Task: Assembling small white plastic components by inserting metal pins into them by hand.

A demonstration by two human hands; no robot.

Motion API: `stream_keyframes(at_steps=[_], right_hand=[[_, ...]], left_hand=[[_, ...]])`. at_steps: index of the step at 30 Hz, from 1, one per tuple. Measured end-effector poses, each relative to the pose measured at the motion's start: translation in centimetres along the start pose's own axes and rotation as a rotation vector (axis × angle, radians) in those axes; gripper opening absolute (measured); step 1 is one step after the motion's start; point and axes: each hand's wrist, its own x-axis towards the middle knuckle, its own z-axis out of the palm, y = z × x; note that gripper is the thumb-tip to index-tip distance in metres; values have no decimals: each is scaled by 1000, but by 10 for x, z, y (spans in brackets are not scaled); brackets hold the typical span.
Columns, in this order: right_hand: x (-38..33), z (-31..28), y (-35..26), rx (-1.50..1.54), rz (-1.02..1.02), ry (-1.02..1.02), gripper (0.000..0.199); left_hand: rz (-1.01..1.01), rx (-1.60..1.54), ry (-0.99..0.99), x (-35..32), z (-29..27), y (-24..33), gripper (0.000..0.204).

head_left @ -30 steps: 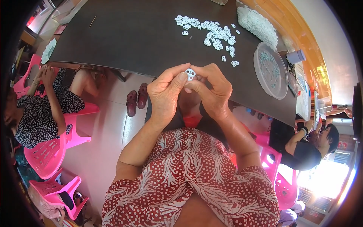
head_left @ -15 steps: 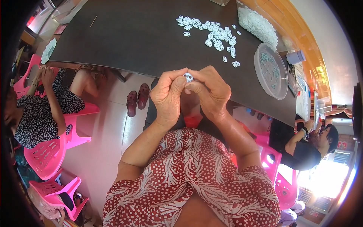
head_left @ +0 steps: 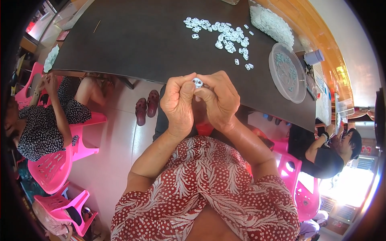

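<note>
Between both hands, just off the near edge of the dark table [head_left: 132, 44], I hold a small white plastic piece with dark holes [head_left: 197, 82]. My left hand [head_left: 178, 100] pinches it with thumb and forefinger from the left. From the right, my right hand [head_left: 220, 98] presses its thumb and fingers against the same piece. Fingertips cover part of it, so its lower side is hidden. Beyond my hands, a loose scatter of similar white plastic pieces [head_left: 229, 36] lies on the tabletop.
A round clear tray [head_left: 299, 94] with small greenish bits sits at the right, beside a heap of white pieces [head_left: 271, 26] and a lilac cup [head_left: 313, 57]. A thin stick [head_left: 97, 26] lies far left. People sit on either side; pink chairs [head_left: 52, 168] and dark red clogs [head_left: 146, 107] are at left.
Both hands and the white piece have shifted slightly left in the picture, still together. The piece appears turned a little between the fingertips.
</note>
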Motion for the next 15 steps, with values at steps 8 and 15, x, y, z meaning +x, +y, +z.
stream_keyframes(at_steps=[8,15], right_hand=[[0,0,9,-51,-170,16,28],[2,1,7,-64,-138,-2,26]], left_hand=[[65,113,39,-4,2,-11,22],[-103,-115,-60,3,-6,7,19]])
